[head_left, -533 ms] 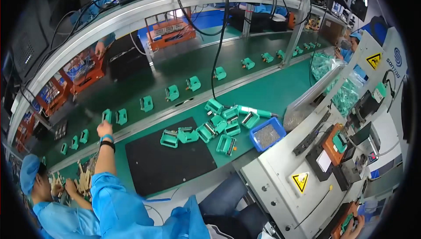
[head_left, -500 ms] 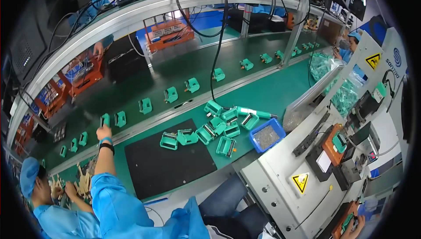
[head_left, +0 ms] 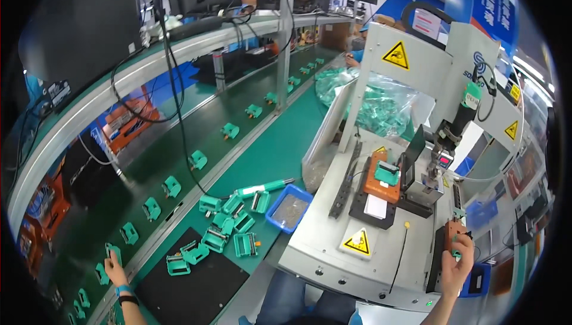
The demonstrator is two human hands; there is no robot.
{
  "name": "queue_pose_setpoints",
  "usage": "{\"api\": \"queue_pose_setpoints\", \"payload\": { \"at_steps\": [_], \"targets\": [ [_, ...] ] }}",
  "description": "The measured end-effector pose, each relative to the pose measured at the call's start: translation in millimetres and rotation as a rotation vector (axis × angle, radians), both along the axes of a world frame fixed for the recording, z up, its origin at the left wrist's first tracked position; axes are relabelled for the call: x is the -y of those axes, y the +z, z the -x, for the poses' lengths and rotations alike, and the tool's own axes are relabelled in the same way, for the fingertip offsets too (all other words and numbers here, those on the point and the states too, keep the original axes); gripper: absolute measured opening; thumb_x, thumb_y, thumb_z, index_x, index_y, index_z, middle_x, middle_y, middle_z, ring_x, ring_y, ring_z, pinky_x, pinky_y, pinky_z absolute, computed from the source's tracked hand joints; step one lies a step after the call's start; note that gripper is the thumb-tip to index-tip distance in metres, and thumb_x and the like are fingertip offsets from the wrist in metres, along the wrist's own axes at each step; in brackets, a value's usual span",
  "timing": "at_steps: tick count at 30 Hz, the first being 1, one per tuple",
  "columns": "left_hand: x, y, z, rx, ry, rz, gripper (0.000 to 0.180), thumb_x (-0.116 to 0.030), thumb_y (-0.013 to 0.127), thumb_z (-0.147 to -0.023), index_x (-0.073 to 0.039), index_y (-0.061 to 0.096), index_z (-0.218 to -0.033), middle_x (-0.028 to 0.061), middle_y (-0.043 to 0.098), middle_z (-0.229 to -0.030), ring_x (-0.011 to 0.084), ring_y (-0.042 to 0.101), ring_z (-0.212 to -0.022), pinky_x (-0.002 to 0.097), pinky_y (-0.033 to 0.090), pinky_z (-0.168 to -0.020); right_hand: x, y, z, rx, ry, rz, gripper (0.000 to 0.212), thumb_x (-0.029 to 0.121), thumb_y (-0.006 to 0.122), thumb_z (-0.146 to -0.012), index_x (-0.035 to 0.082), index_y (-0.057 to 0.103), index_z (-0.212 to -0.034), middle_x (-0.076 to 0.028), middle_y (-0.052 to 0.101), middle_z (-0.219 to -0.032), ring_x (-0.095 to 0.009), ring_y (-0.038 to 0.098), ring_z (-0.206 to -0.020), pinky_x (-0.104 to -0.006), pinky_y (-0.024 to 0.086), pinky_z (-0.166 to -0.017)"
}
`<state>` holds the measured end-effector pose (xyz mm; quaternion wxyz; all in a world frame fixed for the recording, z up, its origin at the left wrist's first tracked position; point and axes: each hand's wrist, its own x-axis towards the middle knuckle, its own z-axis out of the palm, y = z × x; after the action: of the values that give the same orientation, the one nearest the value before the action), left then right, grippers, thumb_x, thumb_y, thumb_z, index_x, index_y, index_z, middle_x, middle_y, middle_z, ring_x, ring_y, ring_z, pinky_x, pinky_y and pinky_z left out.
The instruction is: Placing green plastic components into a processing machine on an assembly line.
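Over the conveyor belt at the left, my left hand [head_left: 117,270] has its thumb and fingers closed on a green plastic housing [head_left: 111,250]. More green housings [head_left: 152,208] stand in a line along the belt. At the far right, my right hand [head_left: 457,265] curls its fingers round a small green part [head_left: 456,254] at an orange fixture [head_left: 454,229]; the fingers partly hide it. Another green housing [head_left: 387,173] lies in the orange fixture block [head_left: 381,189] beneath the machine head. Several loose housings [head_left: 215,238] are heaped on the green bench beside the black mat [head_left: 185,283].
A blue tray [head_left: 275,221] of small metal pieces sits by the machine base [head_left: 333,259]. Behind it lies a green electric screwdriver [head_left: 262,188]. Clear bags [head_left: 375,101] of green parts stand behind the machine. A black cable [head_left: 182,140] hangs over the belt. A person works at the far end.
The view has swung to the right, bringing the machine and my right hand further in. My left hand remains at a housing on the belt, my right hand at the orange fixture.
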<state>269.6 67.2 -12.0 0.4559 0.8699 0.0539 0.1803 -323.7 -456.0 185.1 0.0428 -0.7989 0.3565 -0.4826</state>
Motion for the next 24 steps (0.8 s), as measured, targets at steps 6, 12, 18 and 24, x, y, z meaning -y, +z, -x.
{"api": "queue_pose_setpoints", "payload": {
  "at_steps": [6, 12, 18, 24],
  "targets": [
    [115.4, 68.2, 80.0, 0.322, -0.345, 0.533, 0.027, -0.027, 0.061, -0.081, -0.004, 0.046, -0.083, 0.0021, 0.054, -0.088, 0.0153, 0.052, -0.083, 0.0269, 0.042, -0.080, -26.7, -10.6, -66.2, 0.057, 0.364, -0.167, 0.020, 0.008, 0.065, -0.068, 0.000, 0.057, -0.085, -0.017, 0.059, -0.097, -0.026, 0.058, -0.090, -0.0341, 0.046, -0.080],
    [239.3, 137.6, 173.3, 0.372, -1.349, 0.153, 0.057, -0.022, 0.082, -0.052, -0.005, 0.054, -0.099, 0.0091, 0.060, -0.093, 0.0209, 0.059, -0.082, 0.0319, 0.047, -0.076, -65.0, -44.3, -137.6, -0.028, 0.917, -0.509, 0.042, 0.018, 0.073, -0.076, 0.001, 0.058, -0.111, -0.016, 0.059, -0.116, -0.030, 0.058, -0.107, -0.0368, 0.046, -0.091],
    [318.0, 155.5, 273.3, 0.537, -1.778, 0.176, 0.061, -0.022, 0.086, -0.056, -0.004, 0.056, -0.106, 0.0126, 0.060, -0.102, 0.0286, 0.064, -0.093, 0.0360, 0.053, -0.080, -93.4, -85.4, -150.8, 0.284, 1.183, -0.975, 0.056, 0.017, 0.061, -0.089, -0.002, 0.036, -0.136, -0.014, 0.053, -0.126, -0.023, 0.055, -0.111, -0.0352, 0.044, -0.092],
    [343.7, 150.4, 306.5, 0.635, -1.751, 0.346, 0.049, -0.022, 0.084, -0.063, -0.010, 0.053, -0.099, 0.0115, 0.058, -0.106, 0.0297, 0.064, -0.098, 0.0366, 0.054, -0.076, -79.9, -102.1, -118.3, 0.555, 1.079, -1.159, 0.038, 0.000, 0.060, -0.087, -0.004, 0.048, -0.123, -0.012, 0.061, -0.110, -0.015, 0.059, -0.099, -0.0283, 0.047, -0.085]
  ]
}}
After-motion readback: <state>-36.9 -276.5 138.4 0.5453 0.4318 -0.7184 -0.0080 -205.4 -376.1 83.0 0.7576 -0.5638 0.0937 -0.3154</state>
